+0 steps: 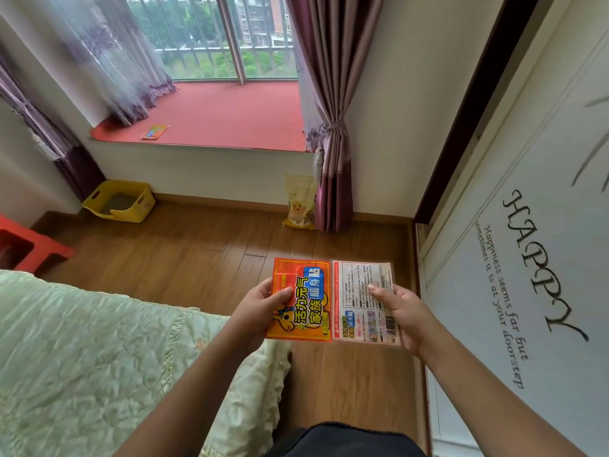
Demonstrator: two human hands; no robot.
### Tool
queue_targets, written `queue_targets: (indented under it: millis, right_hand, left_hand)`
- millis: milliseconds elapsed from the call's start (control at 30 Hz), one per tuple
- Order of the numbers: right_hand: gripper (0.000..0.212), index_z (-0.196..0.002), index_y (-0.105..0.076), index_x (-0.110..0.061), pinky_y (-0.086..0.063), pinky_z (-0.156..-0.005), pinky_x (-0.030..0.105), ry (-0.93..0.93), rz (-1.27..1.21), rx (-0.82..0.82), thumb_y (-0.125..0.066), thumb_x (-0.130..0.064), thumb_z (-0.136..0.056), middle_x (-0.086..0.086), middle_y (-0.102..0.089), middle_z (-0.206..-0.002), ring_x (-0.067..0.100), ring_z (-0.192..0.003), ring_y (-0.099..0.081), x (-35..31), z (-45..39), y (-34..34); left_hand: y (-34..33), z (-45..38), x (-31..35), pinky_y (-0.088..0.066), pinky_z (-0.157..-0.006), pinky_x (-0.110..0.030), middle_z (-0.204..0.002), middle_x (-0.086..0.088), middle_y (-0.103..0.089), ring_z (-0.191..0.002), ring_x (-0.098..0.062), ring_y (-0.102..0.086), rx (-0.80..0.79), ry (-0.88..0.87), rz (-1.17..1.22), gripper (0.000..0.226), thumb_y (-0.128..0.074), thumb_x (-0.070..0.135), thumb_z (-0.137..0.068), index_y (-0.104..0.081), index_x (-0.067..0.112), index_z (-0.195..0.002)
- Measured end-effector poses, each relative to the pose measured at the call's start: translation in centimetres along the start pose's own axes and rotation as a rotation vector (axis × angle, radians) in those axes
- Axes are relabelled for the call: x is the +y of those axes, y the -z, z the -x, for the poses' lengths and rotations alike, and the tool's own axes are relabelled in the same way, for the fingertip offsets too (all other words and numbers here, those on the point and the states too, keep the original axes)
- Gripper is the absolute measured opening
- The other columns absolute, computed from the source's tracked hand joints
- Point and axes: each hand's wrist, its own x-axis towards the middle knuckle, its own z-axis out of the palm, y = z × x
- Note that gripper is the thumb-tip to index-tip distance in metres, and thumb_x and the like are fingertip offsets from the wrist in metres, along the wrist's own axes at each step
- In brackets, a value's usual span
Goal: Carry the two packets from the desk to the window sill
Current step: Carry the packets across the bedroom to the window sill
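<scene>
Head view: left hand (260,311) pinches the orange packet (301,300), right hand (403,311) pinches the pale packet (364,301), held flat and apart for carrying toward the red window sill (230,120).

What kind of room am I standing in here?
Most likely a bedroom: a quilted bed on the left, a curtained bay window sill ahead, and a sliding wardrobe door on the right.

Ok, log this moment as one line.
stage: carrying | left hand: holds orange packet | right hand: holds pale packet | window sill: ahead, not reached | another packet already on sill
</scene>
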Motion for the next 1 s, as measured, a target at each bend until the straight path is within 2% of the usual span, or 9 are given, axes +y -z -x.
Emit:
queue_targets:
  millis: [500, 667, 800, 1000]
  right_hand:
    - [0.023, -0.117, -0.062, -0.006, -0.064, -0.061, 0.036, -0.01, 0.145, -0.024, -0.061, -0.019, -0.098, 0.014, -0.081, -0.098, 0.03, -0.089, -0.079, -9.5, -15.7, -8.0]
    - [0.022, -0.116, -0.063, -0.008, -0.063, -0.058, 0.034, -0.01, 0.165, -0.042, -0.062, -0.019, -0.098, 0.011, -0.082, -0.095, 0.028, -0.087, -0.079, -11.9, -19.9, -10.7]
    - [0.022, -0.117, -0.063, -0.008, -0.064, -0.063, 0.037, -0.028, 0.183, -0.077, -0.061, -0.02, -0.098, 0.013, -0.081, -0.1, 0.03, -0.091, -0.078, -13.6, -23.3, -12.0]
    - [0.02, -0.114, -0.065, -0.006, -0.063, -0.06, 0.036, -0.06, 0.163, -0.154, -0.061, -0.018, -0.098, 0.016, -0.08, -0.1, 0.032, -0.09, -0.078, -16.6, -30.1, -13.0]
  left_hand:
    - [7.1, -13.5, 8.7, -0.064, -0.064, -0.036, -0.101, -0.016, -0.08, -0.089, -0.033, -0.078, 0.021, -0.039, 0.106, 0.028, -0.068, 0.02, -0.092, -0.062, 0.012, -0.118]
    - [9.7, -17.0, 11.7, -0.064, -0.07, -0.039, -0.107, -0.017, -0.078, -0.096, -0.036, -0.076, 0.018, -0.058, 0.103, 0.031, -0.067, 0.021, -0.093, -0.06, 0.011, -0.122]
    - [11.1, -19.7, 13.2, -0.064, -0.069, -0.038, -0.108, -0.019, -0.078, -0.096, -0.037, -0.076, 0.039, -0.061, 0.132, 0.031, -0.067, 0.02, -0.093, -0.061, 0.01, -0.121]
    - [12.5, -25.1, 15.3, -0.064, -0.07, -0.039, -0.109, -0.019, -0.078, -0.097, -0.037, -0.076, 0.081, -0.029, 0.161, 0.039, -0.074, 0.026, -0.087, -0.061, 0.013, -0.121]
